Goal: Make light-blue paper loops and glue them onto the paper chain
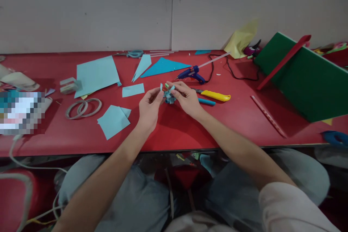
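Here, held paper [170, 97]; red table [179, 130] beneath — grey wall [108, 11] behind.

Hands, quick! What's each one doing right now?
Left hand: closed, holding the small blue paper piece.
Right hand: closed, holding the same piece from the other side.

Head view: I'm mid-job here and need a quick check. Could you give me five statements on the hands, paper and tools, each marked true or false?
1. The left hand and right hand both hold the folded blue paper. True.
2. The yellow cutter lies left of the left hand. False: the yellow cutter lies right of the right hand.
3. A stick juts from the back of the glue gun. True.
4. The grey rings stand far apart. False: the grey rings overlap in view.
5. A red strip crosses the green board. True.
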Motion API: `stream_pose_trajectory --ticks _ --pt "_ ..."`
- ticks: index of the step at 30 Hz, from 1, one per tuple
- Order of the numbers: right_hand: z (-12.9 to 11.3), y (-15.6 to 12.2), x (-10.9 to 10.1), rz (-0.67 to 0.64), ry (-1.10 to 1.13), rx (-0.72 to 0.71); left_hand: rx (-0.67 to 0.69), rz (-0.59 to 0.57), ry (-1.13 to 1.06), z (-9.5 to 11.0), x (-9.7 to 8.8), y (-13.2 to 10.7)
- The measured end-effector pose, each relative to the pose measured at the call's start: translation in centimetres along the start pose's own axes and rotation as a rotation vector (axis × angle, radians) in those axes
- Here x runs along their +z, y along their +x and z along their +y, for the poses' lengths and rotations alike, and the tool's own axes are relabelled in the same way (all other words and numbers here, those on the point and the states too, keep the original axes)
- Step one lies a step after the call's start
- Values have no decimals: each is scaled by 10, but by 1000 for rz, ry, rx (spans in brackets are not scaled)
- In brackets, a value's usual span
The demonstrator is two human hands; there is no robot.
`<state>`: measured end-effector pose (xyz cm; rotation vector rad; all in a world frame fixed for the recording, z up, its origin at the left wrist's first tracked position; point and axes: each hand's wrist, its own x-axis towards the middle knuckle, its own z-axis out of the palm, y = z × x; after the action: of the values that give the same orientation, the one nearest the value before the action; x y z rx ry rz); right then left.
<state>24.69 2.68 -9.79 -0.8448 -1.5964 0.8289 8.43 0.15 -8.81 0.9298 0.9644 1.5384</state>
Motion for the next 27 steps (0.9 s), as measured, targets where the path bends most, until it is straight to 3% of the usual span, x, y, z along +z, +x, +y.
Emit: stream_pose_trajectory --ticks 5,11,27 --pt "-2 0 6 89 212 121 68 -45 111 2 2 -4" --pt "-10 0 10 165 326 147 89 -68 157 9 3 -6" --pt "-9 -1 13 173 267 177 52 -46 82 4 4 -3"
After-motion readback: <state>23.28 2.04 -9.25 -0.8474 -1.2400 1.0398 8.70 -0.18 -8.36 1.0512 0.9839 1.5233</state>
